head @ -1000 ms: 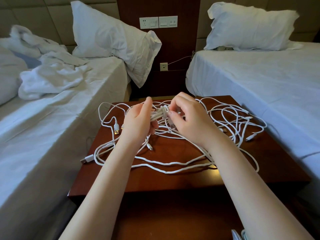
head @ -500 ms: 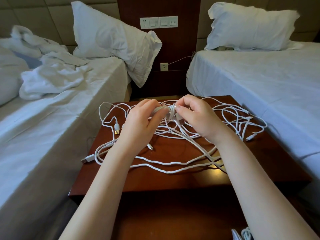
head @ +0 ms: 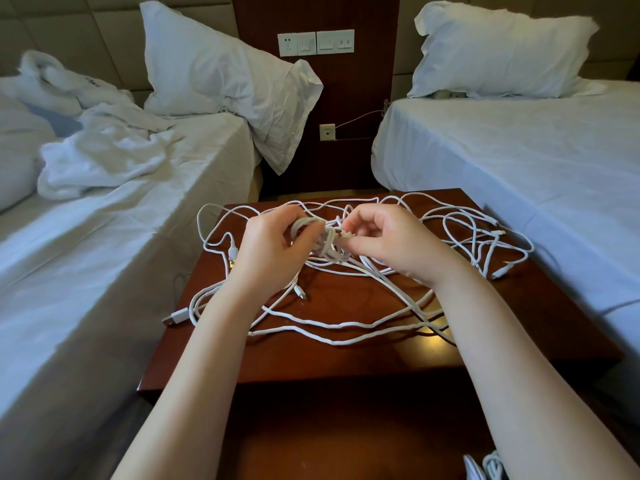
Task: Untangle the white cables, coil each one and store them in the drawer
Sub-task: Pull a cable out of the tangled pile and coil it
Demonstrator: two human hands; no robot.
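Several white cables (head: 346, 327) lie tangled across a dark red wooden nightstand (head: 346, 362). My left hand (head: 270, 251) grips a small coiled bundle of white cable (head: 323, 242) just above the middle of the tangle. My right hand (head: 391, 244) pinches a cable end right beside that bundle. Loose loops spread to the right (head: 485, 237) and a USB plug (head: 175, 317) hangs over the left edge. The drawer is out of sight.
A bed with rumpled white sheets (head: 104, 209) flanks the nightstand on the left, a made bed (head: 519, 174) on the right. Pillows lean at each headboard. A wall socket panel (head: 316, 43) sits behind. More white cable (head: 485, 467) shows at the bottom edge.
Both hands stayed over the tangle's middle. My left hand turned and closed around the coiled bundle, while my right hand's fingers shifted along the cable end beside it.
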